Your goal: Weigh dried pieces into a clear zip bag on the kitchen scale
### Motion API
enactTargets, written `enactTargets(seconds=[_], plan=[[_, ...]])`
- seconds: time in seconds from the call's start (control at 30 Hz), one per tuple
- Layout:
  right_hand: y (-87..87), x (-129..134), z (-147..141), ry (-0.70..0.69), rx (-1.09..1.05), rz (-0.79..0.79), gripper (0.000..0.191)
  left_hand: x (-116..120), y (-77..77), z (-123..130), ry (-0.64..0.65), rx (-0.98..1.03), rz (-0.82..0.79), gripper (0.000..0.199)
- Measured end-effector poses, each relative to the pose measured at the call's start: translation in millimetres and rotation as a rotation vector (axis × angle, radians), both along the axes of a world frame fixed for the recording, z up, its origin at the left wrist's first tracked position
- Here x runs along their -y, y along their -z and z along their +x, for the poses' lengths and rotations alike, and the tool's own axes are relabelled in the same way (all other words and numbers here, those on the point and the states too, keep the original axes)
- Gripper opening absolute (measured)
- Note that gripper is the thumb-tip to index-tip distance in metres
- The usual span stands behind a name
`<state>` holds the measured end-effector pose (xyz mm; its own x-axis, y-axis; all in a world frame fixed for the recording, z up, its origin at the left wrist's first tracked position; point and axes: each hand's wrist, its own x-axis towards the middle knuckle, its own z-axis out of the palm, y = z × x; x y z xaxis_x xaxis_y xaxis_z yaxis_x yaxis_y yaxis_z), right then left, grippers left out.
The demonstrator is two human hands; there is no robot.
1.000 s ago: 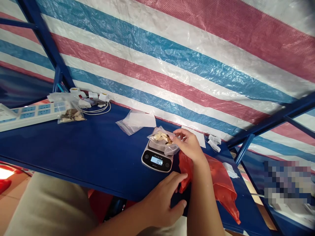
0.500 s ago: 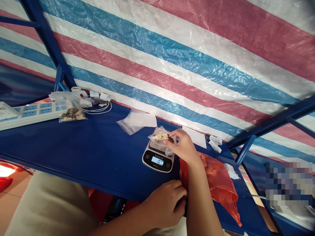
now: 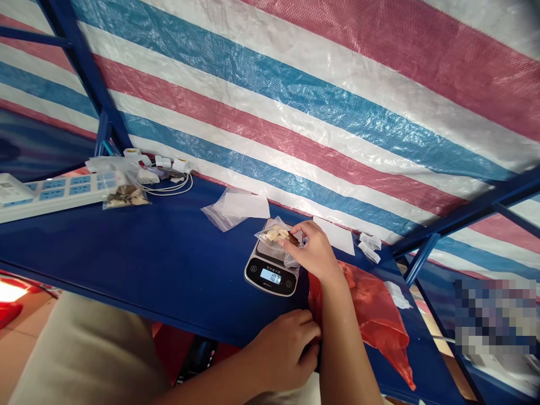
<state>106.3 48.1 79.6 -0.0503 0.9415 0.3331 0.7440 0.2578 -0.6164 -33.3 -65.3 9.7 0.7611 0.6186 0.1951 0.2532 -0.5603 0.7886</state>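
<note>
A kitchen scale [image 3: 271,275] with a lit display stands on the blue table. On its plate lies a clear plastic bag [image 3: 276,233] with pale and dark brown pieces. My right hand [image 3: 311,247] reaches over the scale from the right, thumb and fingers closed on the bag's right part by a dark piece. My left hand [image 3: 291,349] rests at the table's front edge, below the scale and beside my right forearm, its fingers curled; whether anything is inside them is hidden.
Behind the scale lie clear bags with white paper [image 3: 247,205], and another sheet [image 3: 335,235]. A red plastic bag [image 3: 367,309] lies on the right. At the left are a power strip [image 3: 63,193], a filled clear bag [image 3: 125,197] and white cables [image 3: 172,191].
</note>
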Motion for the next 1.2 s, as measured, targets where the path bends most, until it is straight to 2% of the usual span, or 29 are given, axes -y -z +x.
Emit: enactTargets(seconds=[0.37,0.53,0.77,1.2], plan=[[8.1,-5,-8,0.003,-0.027,0.069,0.021,1,1.9,1,-0.012,0.033,0.001,0.006],[4.8,-4,-8,-0.014,-0.185,0.026,0.018,1,2.4,0,-0.017,0.036,-0.001,0.005],[-6.1,-2,11,-0.009,-0.354,0.057,0.02,0,1.5,-1,-0.001,0.026,-0.003,0.008],[-6.1,1,4,-0.074,-0.3,-0.002,0.017,0,3.2,0,0.003,0.007,0.035,0.008]])
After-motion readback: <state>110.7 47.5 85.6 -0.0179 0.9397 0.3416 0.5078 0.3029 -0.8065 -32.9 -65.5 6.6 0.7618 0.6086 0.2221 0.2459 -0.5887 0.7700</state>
